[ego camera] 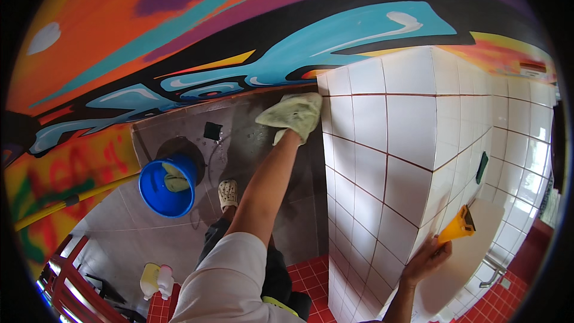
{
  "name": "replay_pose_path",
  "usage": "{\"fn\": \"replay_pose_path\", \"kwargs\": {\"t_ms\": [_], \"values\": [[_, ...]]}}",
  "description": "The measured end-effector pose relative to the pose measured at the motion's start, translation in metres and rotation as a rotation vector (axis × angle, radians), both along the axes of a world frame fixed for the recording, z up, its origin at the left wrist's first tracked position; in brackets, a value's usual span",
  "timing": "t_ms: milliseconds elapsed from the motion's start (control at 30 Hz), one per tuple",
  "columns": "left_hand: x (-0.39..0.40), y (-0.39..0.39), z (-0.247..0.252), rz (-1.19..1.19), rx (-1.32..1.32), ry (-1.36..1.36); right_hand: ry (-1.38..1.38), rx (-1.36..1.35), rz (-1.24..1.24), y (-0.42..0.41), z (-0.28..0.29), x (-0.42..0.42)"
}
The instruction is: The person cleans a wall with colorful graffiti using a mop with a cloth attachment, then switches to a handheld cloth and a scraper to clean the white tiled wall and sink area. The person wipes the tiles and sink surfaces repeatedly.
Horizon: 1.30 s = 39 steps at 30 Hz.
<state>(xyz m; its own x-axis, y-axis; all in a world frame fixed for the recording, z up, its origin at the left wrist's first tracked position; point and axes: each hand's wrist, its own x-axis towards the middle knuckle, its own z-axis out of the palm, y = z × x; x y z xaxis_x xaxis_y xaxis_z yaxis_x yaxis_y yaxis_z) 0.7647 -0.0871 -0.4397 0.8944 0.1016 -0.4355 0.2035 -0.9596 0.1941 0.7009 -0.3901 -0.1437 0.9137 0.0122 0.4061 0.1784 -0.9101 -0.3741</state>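
Observation:
My left hand is mostly hidden under a pale green cloth that it holds out at arm's length. In the picture, the cloth overlaps the left edge of the white tiled wall, near the foot of the painted mural wall. Further right, my right hand grips a yellow plastic tool with a dark edge, perhaps a scraper. It is beside the side face of the tiled wall. A dark green scouring pad appears against the tiles above the tool.
A blue bucket with a cloth inside stands on the grey tile floor, near a yellow pole. A dark pad lies on the wet floor. Two plastic bottles, a red metal frame and a metal grab bar are around.

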Motion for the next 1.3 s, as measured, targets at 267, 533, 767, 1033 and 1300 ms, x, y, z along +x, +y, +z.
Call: {"fn": "replay_pose_path", "kwargs": {"t_ms": [267, 533, 767, 1033, 1300], "values": [[0.065, 0.002, -0.026, 0.002, 0.245, -0.146, 0.062, -0.138, -0.016, 0.005, 0.007, 0.000], [0.057, -0.005, -0.002, 0.314, -0.141, -0.288, 0.067, -0.017, 0.005, -0.008, 0.008, -0.001], [0.050, -0.011, 0.004, -0.194, 0.407, -0.234, 0.104, 0.004, -0.031, -0.006, 0.009, -0.003], [0.049, -0.008, -0.012, 0.085, 0.015, -0.318, 0.113, 0.000, 0.001, -0.003, 0.008, -0.002], [0.045, -0.008, -0.006, 0.203, 0.171, -0.379, 0.113, -0.012, -0.010, -0.002, 0.007, -0.001]]}}
